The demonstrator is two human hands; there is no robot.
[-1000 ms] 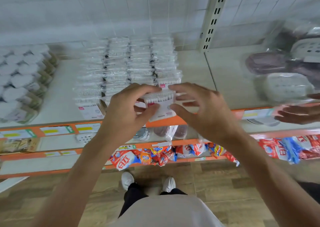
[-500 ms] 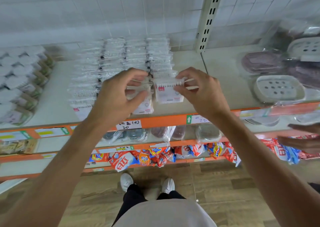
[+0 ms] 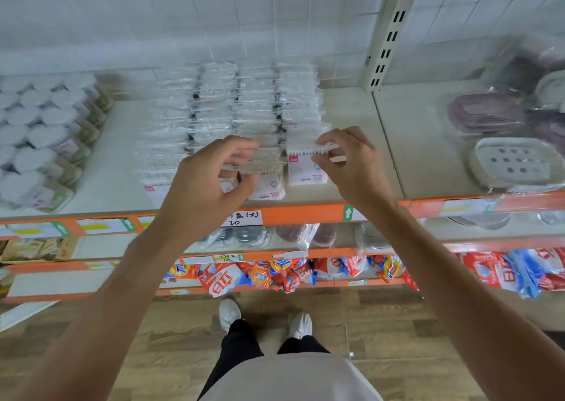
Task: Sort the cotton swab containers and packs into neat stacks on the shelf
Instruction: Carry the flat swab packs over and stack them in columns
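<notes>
Several rows of clear cotton swab packs (image 3: pixel 244 104) lie overlapped on the white shelf (image 3: pixel 351 119), running from the back wall to the front edge. My right hand (image 3: pixel 351 168) pinches the top of the front pack (image 3: pixel 305 168) in the rightmost row, which has a pink label. My left hand (image 3: pixel 204 186) curls round the front pack (image 3: pixel 264 180) of the row beside it, thumb below and fingers on top. Round cotton swab containers (image 3: pixel 42 134) with white tops stand packed together at the left of the same shelf.
Wrapped soap dishes (image 3: pixel 513 159) sit on the right shelf section beyond an upright slotted post (image 3: pixel 388 33). An orange price rail (image 3: pixel 305 214) edges the shelf. Lower shelves hold more dishes and detergent bags (image 3: pixel 275 275). My feet stand on the wood floor.
Both hands moved up from the shelf edge onto the shelf and apart. The one bundle became two packs set at the front of two neighbouring rows. Another person's hand at the right has left view.
</notes>
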